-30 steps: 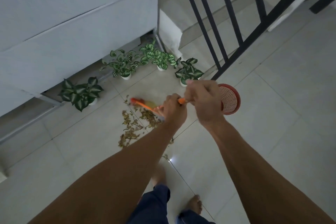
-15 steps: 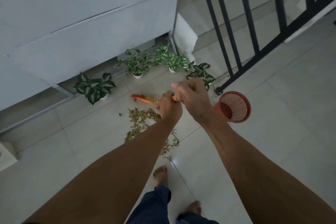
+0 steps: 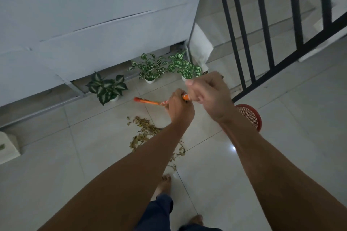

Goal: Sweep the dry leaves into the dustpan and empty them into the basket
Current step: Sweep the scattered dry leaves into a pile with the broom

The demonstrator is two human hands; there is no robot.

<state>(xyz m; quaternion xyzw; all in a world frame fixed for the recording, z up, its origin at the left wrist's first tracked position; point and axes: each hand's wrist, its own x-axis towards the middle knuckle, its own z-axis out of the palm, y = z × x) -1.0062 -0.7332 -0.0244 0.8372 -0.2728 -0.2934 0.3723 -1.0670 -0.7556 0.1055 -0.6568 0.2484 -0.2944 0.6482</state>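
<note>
An orange broom handle (image 3: pixel 150 101) runs from the floor near the plants up into both my hands. My left hand (image 3: pixel 179 108) grips it lower down and my right hand (image 3: pixel 208 93) grips its top end. A pile of dry brown leaves (image 3: pixel 144 127) lies on the pale floor tiles below the handle, partly hidden by my left forearm. The red mesh basket (image 3: pixel 250 116) stands on the floor to the right, half covered by my right wrist. The broom's head and a dustpan are not visible.
Three small potted plants (image 3: pixel 108 88) (image 3: pixel 150 68) (image 3: pixel 185 67) line the base of the grey wall. A black railing (image 3: pixel 262 43) borders the stairs at upper right. My bare feet (image 3: pixel 165 184) stand behind the leaves. A white block (image 3: pixel 8 148) sits at left.
The view has shifted so plants, leaves and basket sit farther right and lower. The handle's far end swung left, away from the leaf pile. Both hands kept their grip.
</note>
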